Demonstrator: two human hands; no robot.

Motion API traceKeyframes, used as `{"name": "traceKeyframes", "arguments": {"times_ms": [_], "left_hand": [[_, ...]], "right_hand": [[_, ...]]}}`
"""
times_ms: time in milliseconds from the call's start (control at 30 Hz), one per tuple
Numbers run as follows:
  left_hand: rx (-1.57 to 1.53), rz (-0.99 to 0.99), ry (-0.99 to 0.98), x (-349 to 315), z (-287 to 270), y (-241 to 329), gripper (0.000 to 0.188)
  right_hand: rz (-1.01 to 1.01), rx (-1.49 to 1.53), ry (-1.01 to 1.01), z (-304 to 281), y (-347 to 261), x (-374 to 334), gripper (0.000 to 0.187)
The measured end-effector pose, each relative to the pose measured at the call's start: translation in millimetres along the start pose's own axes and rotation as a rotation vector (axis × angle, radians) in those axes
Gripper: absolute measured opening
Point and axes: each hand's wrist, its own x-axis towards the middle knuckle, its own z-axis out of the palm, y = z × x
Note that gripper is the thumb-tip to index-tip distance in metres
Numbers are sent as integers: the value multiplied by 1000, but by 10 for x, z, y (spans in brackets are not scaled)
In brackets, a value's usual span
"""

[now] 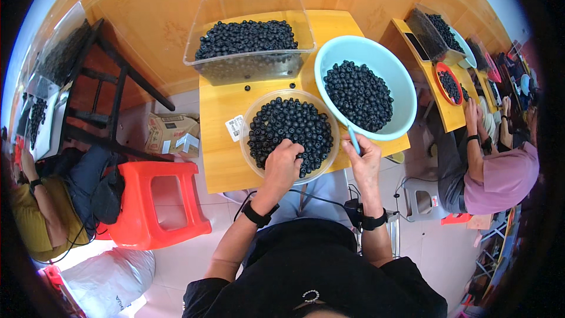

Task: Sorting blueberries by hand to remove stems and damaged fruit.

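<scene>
My left hand [282, 164] is over a round clear bowl [249, 109], its fingers curled together among small round dark pieces [288, 125] that look like berries or beads. Whatever sits between those fingertips is hidden. Closed around a thin light-blue stick [354, 139] is my right hand [366, 162], beside the near rim of a pale-blue basin [403, 94]. More of the same dark pieces [359, 97] fill part of that basin. The stick's far end reaches over the rim, and its kind cannot be made out.
Behind the bowl, a clear rectangular tub [247, 68] of dark pieces stands on the yellow table [220, 162]. Two loose pieces lie before it. A red stool [159, 206] and a cardboard box [170, 135] are at left. Other people work at both sides; one wears a pink top [503, 179].
</scene>
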Motion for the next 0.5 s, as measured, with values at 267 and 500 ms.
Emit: {"name": "traceKeyframes", "arguments": {"times_ms": [267,500], "left_hand": [[191,49,-15,-17,113,52,13],[192,150,33,-79,127,25,15]], "right_hand": [[46,-42,-61,39,137,-162,14],[36,-64,-90,117,79,-264,13]]}}
